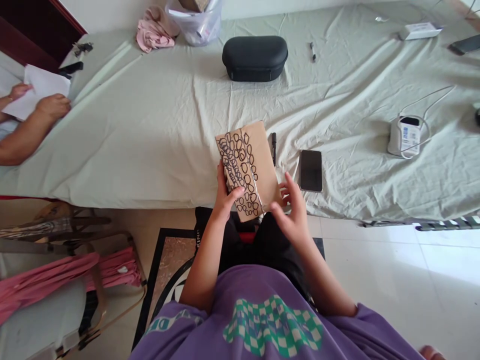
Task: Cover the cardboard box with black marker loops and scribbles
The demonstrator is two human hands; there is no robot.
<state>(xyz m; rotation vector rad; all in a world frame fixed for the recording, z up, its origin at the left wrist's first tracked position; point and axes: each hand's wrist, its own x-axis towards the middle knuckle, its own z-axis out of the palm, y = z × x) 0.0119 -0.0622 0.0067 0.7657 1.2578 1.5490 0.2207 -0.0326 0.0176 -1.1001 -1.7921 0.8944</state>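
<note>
A brown cardboard box point(250, 170) is held tilted at the table's front edge, above my lap. Rows of black hand-drawn circles cover its left part, and a strip of shiny tape runs along its length. My left hand point(226, 197) grips the box's left side, thumb on the drawn face and the other fingers behind. At the lower right corner, my right hand point(293, 210) has its thumb and fingers apart; whether a fingertip touches the cardboard I cannot tell. A black marker point(273, 149) lies just right of the box, and a dark phone point(311, 171) lies beyond it.
On the green cloth point(157, 135) stand a black case point(255, 58), a clear plastic bin point(198, 22), pink fabric point(154, 31) and a white device with a cable point(405, 136). Another person's hands point(54, 106) hold paper at the left. A chair point(75, 280) stands lower left.
</note>
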